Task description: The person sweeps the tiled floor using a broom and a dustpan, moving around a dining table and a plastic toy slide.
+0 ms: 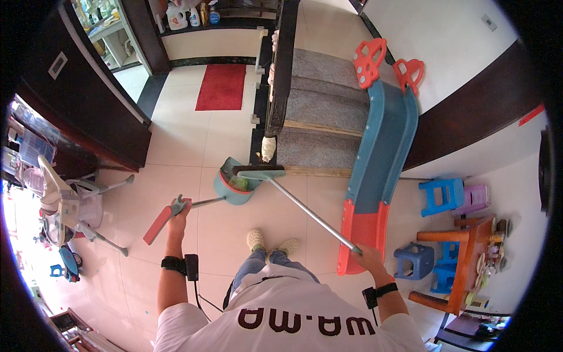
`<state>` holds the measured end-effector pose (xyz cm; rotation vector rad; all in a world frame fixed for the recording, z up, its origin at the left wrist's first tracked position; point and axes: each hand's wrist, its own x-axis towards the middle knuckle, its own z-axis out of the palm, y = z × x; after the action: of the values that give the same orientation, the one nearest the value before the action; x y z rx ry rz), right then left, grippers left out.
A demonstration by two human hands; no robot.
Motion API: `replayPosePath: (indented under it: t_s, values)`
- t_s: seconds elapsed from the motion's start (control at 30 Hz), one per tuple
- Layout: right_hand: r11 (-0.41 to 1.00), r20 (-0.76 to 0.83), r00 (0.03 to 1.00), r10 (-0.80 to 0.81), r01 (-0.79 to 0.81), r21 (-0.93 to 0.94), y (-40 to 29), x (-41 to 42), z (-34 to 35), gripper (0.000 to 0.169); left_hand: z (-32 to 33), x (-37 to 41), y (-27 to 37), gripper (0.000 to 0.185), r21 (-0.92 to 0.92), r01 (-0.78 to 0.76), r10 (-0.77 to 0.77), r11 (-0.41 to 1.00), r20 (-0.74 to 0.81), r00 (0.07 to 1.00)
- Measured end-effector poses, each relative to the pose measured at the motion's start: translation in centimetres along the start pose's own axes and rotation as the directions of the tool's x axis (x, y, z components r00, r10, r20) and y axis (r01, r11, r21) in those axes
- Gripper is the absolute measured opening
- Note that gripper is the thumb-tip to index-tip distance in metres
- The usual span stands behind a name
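Note:
My left hand (179, 211) grips the upper handle of a long-handled dustpan (237, 193), whose teal pan with a red-edged comb stands on the tiled floor in front of me, some green debris inside. The end of a broom's metal handle is in my right hand (368, 260). That broom (264, 174) reaches up and left, its teal head and dark bristles lying over the dustpan's mouth and beside the foot of the carpeted stairs (316, 152). A white wrapped object (268, 148) is at the base of the banister, just above the broom head.
A blue and red toddler slide (382, 158) leans down the stairs on the right. Plastic stools (413, 262) and a wooden table (469, 264) stand farther right. At left are a high chair (66, 207) and a toy vehicle (70, 264). A red mat (221, 87) lies ahead.

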<state>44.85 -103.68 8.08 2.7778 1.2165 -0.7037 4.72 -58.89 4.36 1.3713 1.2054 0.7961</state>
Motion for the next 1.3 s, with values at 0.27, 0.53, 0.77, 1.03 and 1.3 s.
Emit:
replayPosePath:
  t_s: [0.27, 0.53, 0.77, 1.03, 1.3]
  values:
    - [0.991, 0.095, 0.995, 0.014, -0.026, 0.131, -0.1, -1.2, 0.2, 0.027, -1.4, 1.0, 0.0, 0.016, 0.015, 0.006, -0.005, 1.0, -0.065, 0.998]
    - [0.969, 0.148, 0.988, 0.041, -0.075, 0.236, -11.9, 0.9, 1.3, 0.035, -4.3, 6.1, -1.0, 0.018, -0.04, 0.012, -0.012, 0.999, 0.003, 1.0]
    - [0.942, 0.111, 0.973, 0.2, -0.222, 0.252, -26.1, 2.9, 5.9, 0.037, -8.4, 14.0, -2.5, 0.017, 0.134, -0.046, 0.019, 0.99, 0.2, 0.98]
    - [0.672, 0.421, 0.862, 0.283, -0.491, 0.554, -37.7, 4.4, 4.0, 0.035, -11.5, 20.5, -1.4, 0.014, 0.054, 0.009, -0.027, 0.999, 0.355, 0.934]
    - [0.428, 0.504, 0.813, 0.292, -0.582, 0.691, -39.7, 0.1, -0.7, 0.034, -13.9, 23.6, -3.4, 0.015, -0.003, 0.074, -0.067, 0.997, 0.383, 0.921]
